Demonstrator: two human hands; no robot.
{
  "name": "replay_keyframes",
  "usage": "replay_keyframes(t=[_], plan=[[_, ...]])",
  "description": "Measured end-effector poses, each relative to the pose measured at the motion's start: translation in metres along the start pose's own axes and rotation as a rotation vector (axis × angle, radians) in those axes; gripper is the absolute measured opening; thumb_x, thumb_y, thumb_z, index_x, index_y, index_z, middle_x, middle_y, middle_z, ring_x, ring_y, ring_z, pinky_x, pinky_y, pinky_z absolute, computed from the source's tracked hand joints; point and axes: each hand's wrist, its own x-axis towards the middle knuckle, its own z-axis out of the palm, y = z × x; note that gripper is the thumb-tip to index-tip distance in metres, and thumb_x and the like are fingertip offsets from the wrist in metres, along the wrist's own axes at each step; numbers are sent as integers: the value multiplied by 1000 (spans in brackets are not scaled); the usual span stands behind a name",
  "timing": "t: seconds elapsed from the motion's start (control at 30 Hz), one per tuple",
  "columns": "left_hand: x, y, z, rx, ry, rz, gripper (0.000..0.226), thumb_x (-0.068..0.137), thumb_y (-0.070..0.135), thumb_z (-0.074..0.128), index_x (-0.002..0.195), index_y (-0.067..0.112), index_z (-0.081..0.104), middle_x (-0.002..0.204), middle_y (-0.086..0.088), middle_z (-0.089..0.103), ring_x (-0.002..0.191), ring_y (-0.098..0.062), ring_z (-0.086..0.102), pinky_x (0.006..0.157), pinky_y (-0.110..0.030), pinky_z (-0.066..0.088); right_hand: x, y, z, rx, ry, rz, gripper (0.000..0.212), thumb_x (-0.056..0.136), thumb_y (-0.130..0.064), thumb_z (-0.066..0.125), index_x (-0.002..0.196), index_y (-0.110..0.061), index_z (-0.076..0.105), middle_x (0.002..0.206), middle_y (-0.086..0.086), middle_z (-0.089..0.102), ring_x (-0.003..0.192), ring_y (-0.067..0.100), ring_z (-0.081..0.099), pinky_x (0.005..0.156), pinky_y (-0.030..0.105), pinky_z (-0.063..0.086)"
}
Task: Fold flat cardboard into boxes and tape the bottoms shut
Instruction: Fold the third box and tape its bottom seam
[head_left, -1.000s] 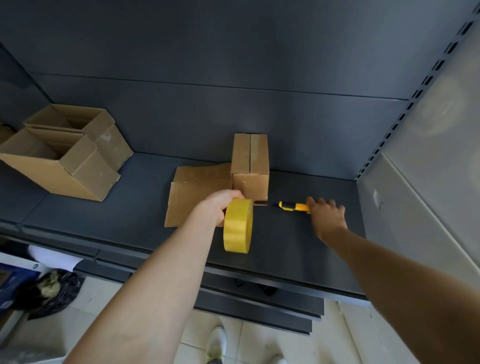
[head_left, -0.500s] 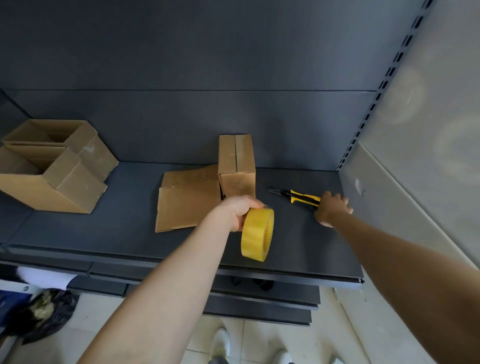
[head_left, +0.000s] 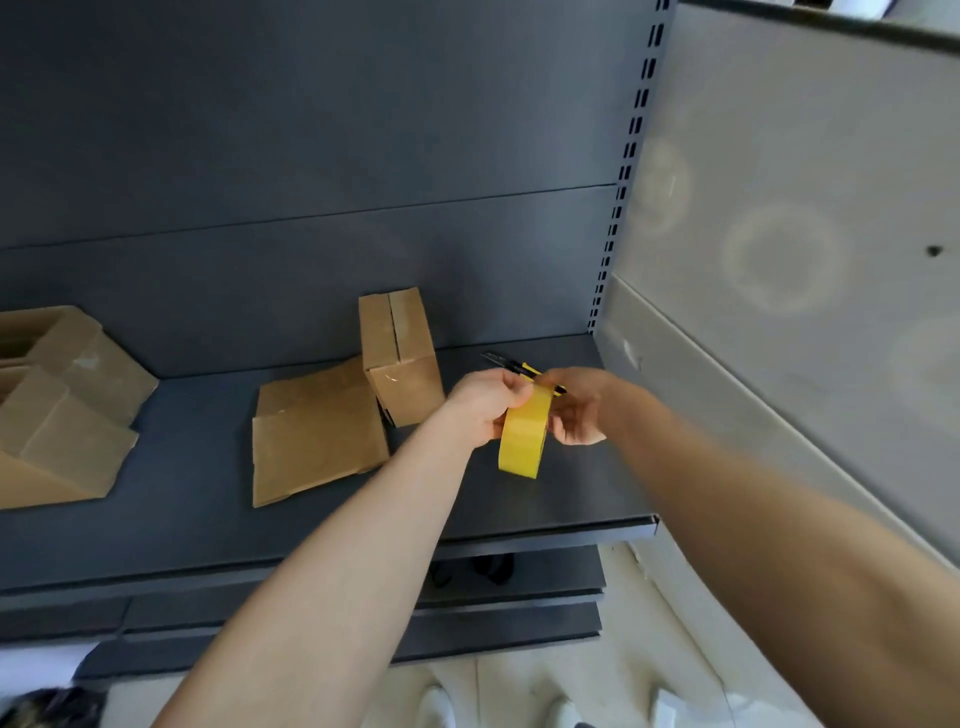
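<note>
Left hand (head_left: 485, 408) grips the round yellow tape roll (head_left: 521, 441), right hand (head_left: 576, 410) pinches its rim; I'd peel the end straight, keeping tension.

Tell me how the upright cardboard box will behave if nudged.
The upright box stands on a narrow end, taller than wide, so it probably tips easily. Thin cardboard suggests it is light, and it may slide on the smooth shelf.
</note>
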Motion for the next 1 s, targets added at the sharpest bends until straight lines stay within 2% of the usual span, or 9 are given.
replay_keyframes(t=[0.17,0.3,0.47,0.53,0.6,0.73,0.8,0.9,1.0], plan=[[-7,5,22,-18,-42,74,21,94,0,54,76,11,53,83,-6,58,78,-18,56,76,-31,49,-7,-3,-15,276,141,-43,17,92,-23,55,81,-10,55,70,2,53,53,11,47,33,12,36],[-13,1,22,-70,-41,40,8,88,8,65,85,8,58,93,-10,65,81,-19,62,72,-28,51,-10,-3,-14,377,215,-83,10,91,-21,58,87,-11,55,72,2,53,53,12,48,31,10,37],[-4,-2,26,-60,152,-68,54,74,18,81,118,3,54,118,-13,62,101,-31,62,76,-36,47,-13,-1,-2,419,321,-165,10,88,-16,61,96,-12,56,69,3,51,52,13,47,33,13,40],[1,-5,31,-52,211,-77,55,68,21,85,114,5,60,122,-13,58,99,-32,62,78,-37,49,-12,1,-1,467,370,-191,14,87,-14,61,100,-11,56,75,5,51,57,14,46,35,14,42],[1,-11,34,-69,266,-62,42,69,19,85,104,8,66,120,-11,56,92,-29,59,78,-35,49,-10,5,0,474,407,-210,10,86,-13,60,94,-9,56,76,6,50,59,15,46,40,18,42],[0,-15,37,-157,276,-78,44,73,13,82,112,7,62,86,1,51,82,-24,52,87,-38,52,-7,8,3,442,495,-237,19,87,-17,62,74,-10,50,72,7,51,58,17,49,48,25,45],[4,-19,33,-160,276,-105,38,72,16,83,106,11,66,99,-5,58,86,-26,55,82,-37,53,-6,9,7,421,537,-242,21,88,-19,62,73,-10,49,70,7,51,55,18,50,57,26,51],[9,-23,19,-99,257,-152,18,73,23,83,78,21,65,120,-11,58,100,-29,60,75,-40,53,-6,9,20,372,568,-229,23,88,-21,61,74,-8,49,67,7,50,55,19,50,74,31,54],[23,-25,5,-83,202,-225,22,69,28,84,80,22,65,123,-12,57,104,-32,60,68,-47,54,-6,7,34,314,588,-226,27,89,-23,59,70,-9,47,62,7,48,55,19,49,79,34,54]])
